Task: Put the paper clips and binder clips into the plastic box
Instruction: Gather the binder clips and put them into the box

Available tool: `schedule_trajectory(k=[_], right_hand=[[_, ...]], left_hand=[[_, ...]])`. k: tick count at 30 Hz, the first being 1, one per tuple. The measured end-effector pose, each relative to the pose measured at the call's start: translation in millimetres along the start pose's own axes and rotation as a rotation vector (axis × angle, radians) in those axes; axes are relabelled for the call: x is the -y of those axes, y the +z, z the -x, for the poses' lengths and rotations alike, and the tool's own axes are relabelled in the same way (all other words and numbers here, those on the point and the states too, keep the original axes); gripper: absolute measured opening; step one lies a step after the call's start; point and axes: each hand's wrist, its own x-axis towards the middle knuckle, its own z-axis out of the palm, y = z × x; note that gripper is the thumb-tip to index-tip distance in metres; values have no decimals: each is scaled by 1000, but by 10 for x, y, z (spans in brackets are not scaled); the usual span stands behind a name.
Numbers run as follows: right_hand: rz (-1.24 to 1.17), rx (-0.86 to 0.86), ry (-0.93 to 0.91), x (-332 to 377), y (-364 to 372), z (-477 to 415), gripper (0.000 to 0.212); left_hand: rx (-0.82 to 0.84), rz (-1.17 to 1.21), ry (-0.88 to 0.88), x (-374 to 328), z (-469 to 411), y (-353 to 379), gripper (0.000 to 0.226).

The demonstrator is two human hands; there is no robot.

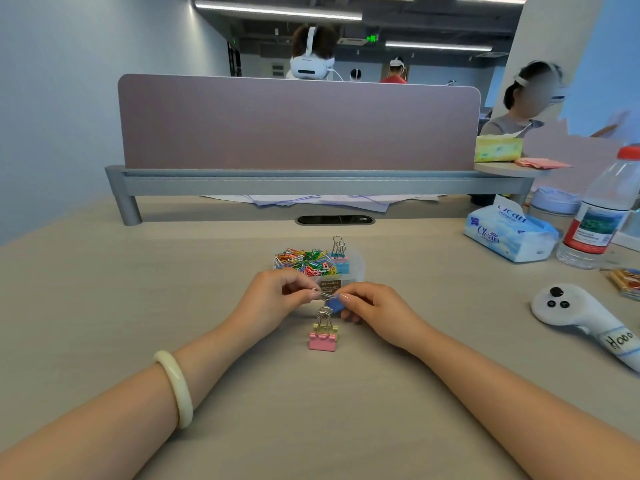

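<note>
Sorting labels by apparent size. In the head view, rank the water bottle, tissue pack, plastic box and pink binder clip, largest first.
1-2. Water bottle and tissue pack: look alike, and the frame edge cuts the bottle, so unranked.
3. Plastic box.
4. Pink binder clip.

The left hand (270, 301) wears a pale, glossy wrist bangle (175, 388).

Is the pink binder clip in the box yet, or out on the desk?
Out. The pink binder clip stands on the desk, handles up, on the near side of the plastic box.
</note>
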Motion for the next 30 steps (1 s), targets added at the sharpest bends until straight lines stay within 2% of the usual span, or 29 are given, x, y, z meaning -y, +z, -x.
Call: schedule_trajectory(k=[3, 8, 12, 14, 19, 22, 26, 30], right_hand=[[-1, 23, 37, -10, -76, 33, 15], [47, 127, 89, -18, -181, 117, 45], [316, 138, 63, 47, -88, 163, 72], [421, 107, 28, 77, -33, 189, 78], [465, 71, -3, 82, -13, 188, 79], [460, 75, -10, 70, -23, 189, 78], [448, 83, -19, 54, -26, 187, 74], [433, 91, -9, 47, -33, 178, 74]], left_hand=[[-27, -25, 42, -70, -18, -11, 8], [19, -193, 141, -126, -11, 17, 8], [47, -199, 152, -145, -4, 21, 10], [75, -189, 149, -165, 2, 21, 12], [188, -96, 82, -183, 16, -13, 15], [264, 19, 32, -181, 41, -71, 40], [324, -57, 105, -156, 75, -110, 34], [263, -119, 196, -122, 73, -61, 25]])
